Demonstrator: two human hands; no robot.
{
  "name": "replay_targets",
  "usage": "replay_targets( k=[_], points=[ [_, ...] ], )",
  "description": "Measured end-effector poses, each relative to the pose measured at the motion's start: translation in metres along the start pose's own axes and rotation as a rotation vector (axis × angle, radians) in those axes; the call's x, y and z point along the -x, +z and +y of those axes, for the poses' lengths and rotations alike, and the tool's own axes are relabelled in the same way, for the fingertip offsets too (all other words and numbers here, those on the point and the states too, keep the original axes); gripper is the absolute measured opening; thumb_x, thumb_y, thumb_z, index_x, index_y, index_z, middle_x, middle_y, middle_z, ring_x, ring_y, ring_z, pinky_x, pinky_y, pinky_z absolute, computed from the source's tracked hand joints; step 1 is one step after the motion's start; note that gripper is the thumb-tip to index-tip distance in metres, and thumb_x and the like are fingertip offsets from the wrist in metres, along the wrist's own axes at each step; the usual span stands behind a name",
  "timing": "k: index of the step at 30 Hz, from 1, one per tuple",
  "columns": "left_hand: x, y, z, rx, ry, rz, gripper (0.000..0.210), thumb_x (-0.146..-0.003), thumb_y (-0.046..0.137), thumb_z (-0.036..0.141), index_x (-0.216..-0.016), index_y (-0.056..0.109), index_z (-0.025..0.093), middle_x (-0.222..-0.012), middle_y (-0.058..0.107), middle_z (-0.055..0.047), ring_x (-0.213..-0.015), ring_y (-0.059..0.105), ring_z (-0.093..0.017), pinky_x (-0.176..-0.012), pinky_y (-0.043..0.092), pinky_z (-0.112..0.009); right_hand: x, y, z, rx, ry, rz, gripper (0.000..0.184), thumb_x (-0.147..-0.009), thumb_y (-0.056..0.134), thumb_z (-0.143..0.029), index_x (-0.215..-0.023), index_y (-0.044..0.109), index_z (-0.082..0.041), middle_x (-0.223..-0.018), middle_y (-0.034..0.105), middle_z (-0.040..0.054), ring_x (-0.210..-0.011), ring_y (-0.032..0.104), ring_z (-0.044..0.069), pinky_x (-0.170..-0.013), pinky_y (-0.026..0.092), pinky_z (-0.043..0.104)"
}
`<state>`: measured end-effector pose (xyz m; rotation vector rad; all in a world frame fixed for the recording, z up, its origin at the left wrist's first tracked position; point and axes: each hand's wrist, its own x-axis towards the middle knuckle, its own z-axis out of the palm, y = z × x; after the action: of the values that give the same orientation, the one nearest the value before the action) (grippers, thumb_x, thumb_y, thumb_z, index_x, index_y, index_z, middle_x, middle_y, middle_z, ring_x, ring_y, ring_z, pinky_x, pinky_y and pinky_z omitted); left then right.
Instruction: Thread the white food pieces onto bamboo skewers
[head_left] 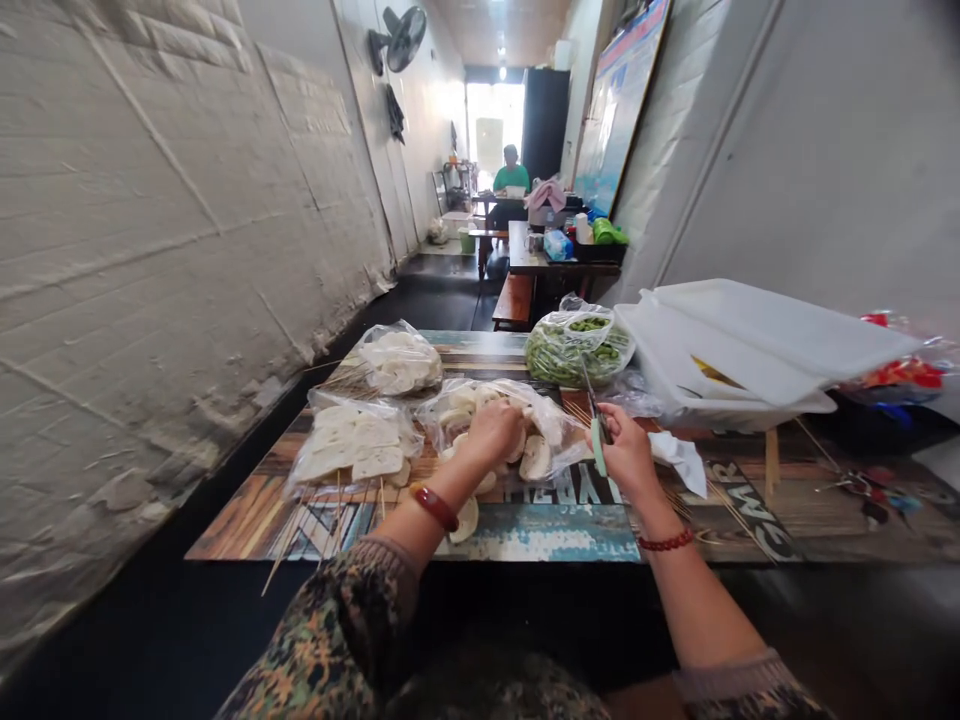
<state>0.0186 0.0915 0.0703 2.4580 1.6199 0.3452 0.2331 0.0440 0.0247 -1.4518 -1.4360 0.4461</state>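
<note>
My left hand (497, 432) is over an open clear plastic bag (551, 415) of pale round slices (535, 457), fingers curled down and closed; what they grip is hidden. My right hand (626, 450) holds scissors (598, 435) with light green handles, the blades pointing up and away. Left of my left hand lie a bag of flat white slices (352, 440) with skewers (337, 510) sticking out toward me, and another bag of white slices (400, 362) behind it. A loose round slice (466, 520) lies below my left wrist.
A bag of green vegetables (577, 345) stands at the table's far edge. White plastic tubs (735, 350) are stacked at the right, near a white tissue (679, 460) and keys (874, 490). A person (511, 172) sits at a table farther back.
</note>
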Motion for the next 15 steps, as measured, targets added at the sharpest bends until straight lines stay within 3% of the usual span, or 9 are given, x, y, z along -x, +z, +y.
replay_targets(
  k=[5, 9, 15],
  points=[
    [-0.015, -0.003, -0.01, 0.062, -0.072, 0.037, 0.024, -0.091, 0.047, 0.019, -0.101, 0.068, 0.011, -0.1, 0.07, -0.017, -0.092, 0.064, -0.025, -0.083, 0.047, -0.035, 0.021, 0.005, 0.01, -0.105, 0.065, 0.021, 0.045, -0.074, 0.066, -0.033, -0.115, 0.063, -0.015, -0.085, 0.077, 0.0086, -0.074, 0.073, 0.024, -0.071, 0.057, 0.037],
    [-0.015, 0.001, -0.012, 0.097, -0.068, 0.015, 0.018, -0.085, 0.062, 0.031, -0.085, 0.068, 0.014, -0.097, 0.069, -0.014, -0.092, 0.062, -0.026, -0.084, 0.047, -0.034, 0.031, 0.016, 0.024, -0.195, 0.102, 0.053, 0.049, -0.073, 0.068, -0.039, -0.115, 0.062, -0.014, -0.094, 0.077, 0.0131, -0.082, 0.074, 0.026, -0.076, 0.058, 0.04],
    [-0.011, 0.009, -0.01, 0.212, -0.068, 0.041, 0.004, -0.075, 0.06, 0.014, -0.076, 0.064, 0.016, -0.094, 0.066, -0.012, -0.09, 0.06, -0.025, -0.085, 0.046, -0.036, 0.032, 0.02, 0.032, -0.23, 0.114, 0.064, 0.05, -0.074, 0.07, -0.035, -0.118, 0.061, -0.014, -0.1, 0.077, 0.0133, -0.088, 0.074, 0.026, -0.083, 0.057, 0.042]
  ],
)
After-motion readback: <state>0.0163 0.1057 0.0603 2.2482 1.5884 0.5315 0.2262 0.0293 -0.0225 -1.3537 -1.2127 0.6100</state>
